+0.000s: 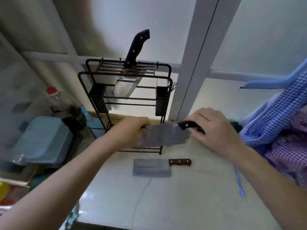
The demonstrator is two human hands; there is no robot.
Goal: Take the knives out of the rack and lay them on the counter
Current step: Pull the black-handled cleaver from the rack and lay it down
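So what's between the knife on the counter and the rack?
In the head view, the black-handled cleaver, held by the left hand and right hand, between the brown-handled knife and the rack.

Left hand (131,130) and right hand (214,128) (both gripping)

A black-handled cleaver (164,136) is held by both the left hand (131,130) and right hand (214,128) above the counter (191,196); another cleaver (152,167) is laid flat there, and a third knife (131,63) is kept in the rack (93,87).
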